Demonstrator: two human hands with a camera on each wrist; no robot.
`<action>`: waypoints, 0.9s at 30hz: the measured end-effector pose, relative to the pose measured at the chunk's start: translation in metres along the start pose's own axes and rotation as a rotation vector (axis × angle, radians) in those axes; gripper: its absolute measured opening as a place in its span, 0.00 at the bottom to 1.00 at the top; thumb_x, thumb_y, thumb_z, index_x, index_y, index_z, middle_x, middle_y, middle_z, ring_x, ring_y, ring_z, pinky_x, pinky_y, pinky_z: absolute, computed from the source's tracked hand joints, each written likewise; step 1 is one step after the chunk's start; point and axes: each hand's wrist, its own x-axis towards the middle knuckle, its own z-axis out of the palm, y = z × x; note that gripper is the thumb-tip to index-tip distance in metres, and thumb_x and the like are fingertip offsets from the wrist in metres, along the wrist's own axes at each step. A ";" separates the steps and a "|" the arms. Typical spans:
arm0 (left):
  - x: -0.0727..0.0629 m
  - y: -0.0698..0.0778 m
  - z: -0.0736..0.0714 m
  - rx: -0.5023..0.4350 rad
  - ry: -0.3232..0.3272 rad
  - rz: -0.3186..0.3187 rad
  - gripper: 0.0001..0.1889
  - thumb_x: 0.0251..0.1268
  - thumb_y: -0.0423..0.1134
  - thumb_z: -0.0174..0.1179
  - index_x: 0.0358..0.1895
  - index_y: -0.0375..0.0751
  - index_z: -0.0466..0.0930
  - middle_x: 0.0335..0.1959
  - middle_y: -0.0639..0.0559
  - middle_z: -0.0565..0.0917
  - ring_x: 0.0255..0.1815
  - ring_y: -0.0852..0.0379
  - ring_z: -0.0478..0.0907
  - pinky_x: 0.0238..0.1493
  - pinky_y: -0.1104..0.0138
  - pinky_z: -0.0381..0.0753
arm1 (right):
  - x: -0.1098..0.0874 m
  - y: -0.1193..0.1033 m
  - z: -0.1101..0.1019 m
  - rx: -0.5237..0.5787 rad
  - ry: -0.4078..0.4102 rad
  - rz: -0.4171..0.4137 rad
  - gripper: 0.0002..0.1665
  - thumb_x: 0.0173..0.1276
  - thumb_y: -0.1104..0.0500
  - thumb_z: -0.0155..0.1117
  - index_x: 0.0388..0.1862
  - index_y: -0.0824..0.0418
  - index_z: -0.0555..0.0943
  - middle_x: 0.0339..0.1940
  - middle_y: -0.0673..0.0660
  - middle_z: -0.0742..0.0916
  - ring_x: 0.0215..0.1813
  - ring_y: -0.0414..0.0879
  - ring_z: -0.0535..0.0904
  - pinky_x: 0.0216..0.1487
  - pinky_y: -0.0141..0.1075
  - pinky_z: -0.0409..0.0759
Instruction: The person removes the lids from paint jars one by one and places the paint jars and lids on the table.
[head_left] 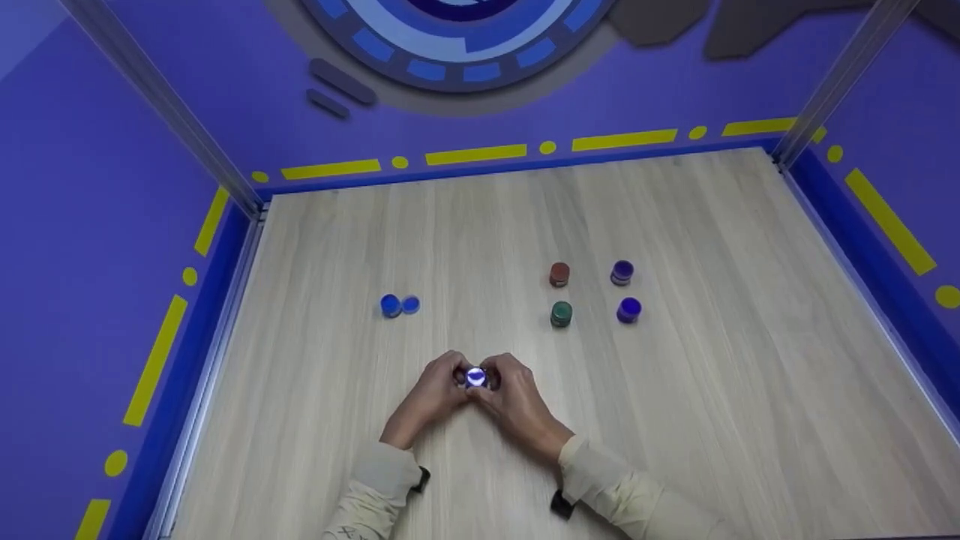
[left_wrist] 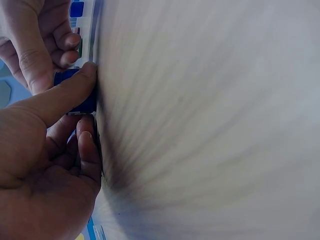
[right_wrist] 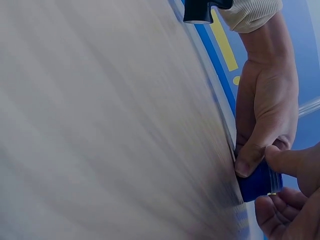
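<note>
Both hands meet at a small blue jar (head_left: 476, 377) standing on the table; its top shows a bright white glare in the head view. The left hand (head_left: 437, 391) grips the jar low, its thumb across the blue side (right_wrist: 256, 184). Around the jar's upper end, the right hand (head_left: 516, 390) pinches with thumb and fingers. A ridged rim shows there in the right wrist view; whether a lid is on it I cannot tell. In the left wrist view, the thumb hides part of the jar (left_wrist: 86, 103).
Left of centre stands a blue jar (head_left: 390, 306) with a flat blue lid (head_left: 411, 304) beside it. To the right are a red-brown jar (head_left: 559, 274), a green jar (head_left: 561, 314) and two purple jars (head_left: 622, 273). Blue walls border the wooden table (head_left: 480, 247).
</note>
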 end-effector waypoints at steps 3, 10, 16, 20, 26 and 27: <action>0.000 0.000 0.000 -0.003 0.004 0.008 0.12 0.57 0.27 0.73 0.40 0.36 0.79 0.37 0.52 0.78 0.38 0.57 0.74 0.41 0.68 0.75 | 0.001 -0.001 -0.001 -0.014 -0.023 0.005 0.15 0.62 0.62 0.79 0.43 0.64 0.83 0.36 0.54 0.82 0.37 0.43 0.76 0.37 0.33 0.76; 0.000 0.001 0.000 -0.004 0.017 0.043 0.13 0.55 0.25 0.73 0.39 0.36 0.79 0.35 0.53 0.77 0.37 0.56 0.74 0.40 0.68 0.74 | 0.003 -0.001 -0.005 -0.070 -0.068 -0.056 0.12 0.63 0.65 0.76 0.44 0.63 0.83 0.38 0.53 0.83 0.39 0.41 0.76 0.41 0.35 0.78; 0.000 0.002 0.000 -0.007 0.012 0.032 0.13 0.53 0.23 0.73 0.37 0.37 0.78 0.34 0.54 0.76 0.36 0.58 0.72 0.39 0.68 0.72 | 0.005 0.000 -0.007 -0.112 -0.098 -0.121 0.15 0.61 0.69 0.73 0.47 0.64 0.84 0.43 0.54 0.84 0.45 0.45 0.81 0.48 0.39 0.81; 0.001 0.002 0.000 0.003 0.019 0.034 0.14 0.52 0.24 0.73 0.34 0.38 0.76 0.32 0.53 0.75 0.34 0.60 0.70 0.38 0.68 0.70 | 0.008 0.002 -0.008 -0.104 -0.140 -0.151 0.18 0.60 0.71 0.71 0.50 0.64 0.84 0.45 0.55 0.84 0.49 0.47 0.81 0.53 0.41 0.81; 0.000 0.000 0.000 0.016 0.021 0.040 0.14 0.53 0.26 0.74 0.33 0.38 0.75 0.31 0.54 0.74 0.33 0.61 0.68 0.38 0.67 0.70 | 0.012 0.005 -0.010 -0.062 -0.214 -0.147 0.19 0.62 0.71 0.69 0.53 0.66 0.83 0.49 0.56 0.84 0.53 0.47 0.81 0.57 0.42 0.80; 0.000 0.000 0.000 0.014 0.020 0.036 0.14 0.53 0.26 0.74 0.33 0.38 0.75 0.31 0.54 0.74 0.33 0.61 0.68 0.38 0.67 0.70 | 0.013 0.006 -0.010 -0.050 -0.226 -0.140 0.19 0.62 0.71 0.69 0.54 0.66 0.83 0.50 0.56 0.84 0.54 0.47 0.81 0.58 0.42 0.80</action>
